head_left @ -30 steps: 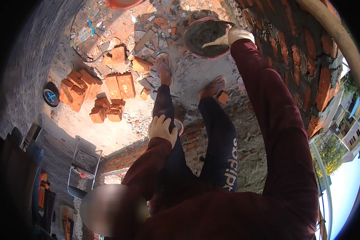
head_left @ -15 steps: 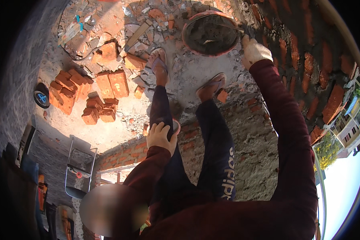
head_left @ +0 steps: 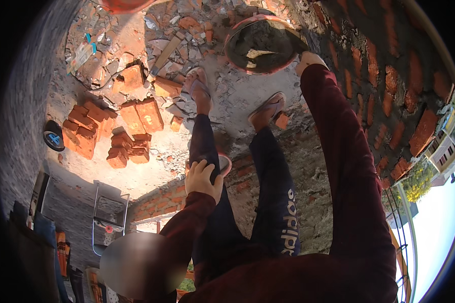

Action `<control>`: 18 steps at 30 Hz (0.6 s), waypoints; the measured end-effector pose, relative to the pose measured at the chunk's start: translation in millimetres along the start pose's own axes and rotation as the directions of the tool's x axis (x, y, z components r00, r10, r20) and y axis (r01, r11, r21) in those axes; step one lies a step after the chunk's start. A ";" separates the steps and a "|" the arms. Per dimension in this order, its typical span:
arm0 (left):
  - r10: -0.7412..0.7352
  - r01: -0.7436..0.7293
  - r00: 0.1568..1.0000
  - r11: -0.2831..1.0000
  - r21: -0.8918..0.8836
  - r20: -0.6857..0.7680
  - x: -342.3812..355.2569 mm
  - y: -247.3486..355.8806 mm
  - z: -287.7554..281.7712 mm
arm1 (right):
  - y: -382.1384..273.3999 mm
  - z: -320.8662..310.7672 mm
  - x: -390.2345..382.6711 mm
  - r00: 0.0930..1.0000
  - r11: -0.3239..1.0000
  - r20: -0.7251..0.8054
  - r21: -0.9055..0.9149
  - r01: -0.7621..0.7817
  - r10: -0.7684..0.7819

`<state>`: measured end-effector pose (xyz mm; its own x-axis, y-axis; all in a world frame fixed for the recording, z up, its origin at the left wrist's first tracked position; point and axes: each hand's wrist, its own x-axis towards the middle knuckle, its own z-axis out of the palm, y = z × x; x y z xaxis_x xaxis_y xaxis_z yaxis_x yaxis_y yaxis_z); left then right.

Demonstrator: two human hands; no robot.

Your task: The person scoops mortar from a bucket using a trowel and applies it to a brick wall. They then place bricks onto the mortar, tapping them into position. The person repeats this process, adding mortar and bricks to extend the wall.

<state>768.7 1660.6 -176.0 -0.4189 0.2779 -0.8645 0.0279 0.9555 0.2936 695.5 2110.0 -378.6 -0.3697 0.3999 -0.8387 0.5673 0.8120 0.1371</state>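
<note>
My left hand (head_left: 203,181) rests on my left leg (head_left: 207,144) near the knee, its fingers spread and nothing in them. My right hand (head_left: 310,61) reaches to the right rim of a round red basin (head_left: 231,60) on the ground. Its fingers are closed round the handle of a trowel, whose dark blade (head_left: 296,42) dips into the basin and partly blends with the contents. Grey wet mortar (head_left: 263,38) fills much of the basin, with a sunlit pale patch near its front. The handle is mostly hidden by the hand.
Stacked orange bricks (head_left: 86,126) and loose bricks (head_left: 142,115) lie at left, with rubble (head_left: 187,25) and a wooden plank (head_left: 168,53) beyond. A brick wall (head_left: 389,81) rises close on the right. Another red container (head_left: 124,4) shows at the far edge.
My right hand has moved slightly left and nearer, and the trowel blade has turned lower at the basin's right side. My left hand stays on the leg. The view has shifted a little.
</note>
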 end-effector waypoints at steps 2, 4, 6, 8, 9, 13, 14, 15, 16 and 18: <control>0.004 -0.004 1.000 1.000 0.009 0.000 0.8 0.0 0.1 | 0.6 12.9 15.4 0.996 0.997 -0.028 0.018 0.081 -0.080; 0.013 -0.013 1.000 0.999 0.033 -0.024 1.4 -0.2 0.7 | 3.4 21.5 23.0 0.989 0.991 -0.075 0.019 0.132 -0.130; -0.003 0.004 1.000 1.000 0.019 -0.028 3.3 0.8 1.4 | 11.6 29.2 15.6 0.987 0.979 -0.070 0.132 0.153 -0.145; -0.012 0.013 1.000 1.000 0.013 -0.020 2.2 4.1 0.3 | 28.7 28.6 4.6 0.986 0.963 -0.045 0.214 0.166 -0.160; -0.014 0.014 1.000 1.000 0.020 -0.014 1.5 5.7 -2.3 | 42.6 25.9 4.1 0.985 0.954 -0.025 0.246 0.171 -0.170; -0.019 0.020 1.000 1.000 0.019 -0.010 3.3 4.8 -5.9 | 36.4 -21.3 -8.4 0.972 0.883 0.145 0.458 0.102 -0.187; -0.017 0.017 1.000 1.000 0.023 -0.006 4.5 5.9 -6.6 | 35.0 -36.9 -12.6 0.947 0.846 0.275 0.533 -0.009 -0.163; -0.015 0.015 1.000 1.000 0.028 -0.002 5.4 6.8 -7.2 | 42.4 -33.7 0.6 0.911 0.756 0.351 0.651 -0.071 -0.216; -0.022 0.022 1.000 0.999 0.029 -0.003 3.3 8.7 -5.2 | 37.1 -33.1 8.0 0.896 0.739 0.379 0.667 -0.091 -0.231; -0.020 0.019 1.000 0.999 0.031 0.009 3.0 10.3 -7.7 | 27.4 -39.1 17.7 0.871 0.697 0.426 0.702 -0.147 -0.245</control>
<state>760.7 1670.5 -172.5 -0.4111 0.2598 -0.8738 0.0477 0.9633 0.2640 675.8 2156.0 -369.1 -0.1477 -0.0316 -0.9885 0.9663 0.2086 -0.1511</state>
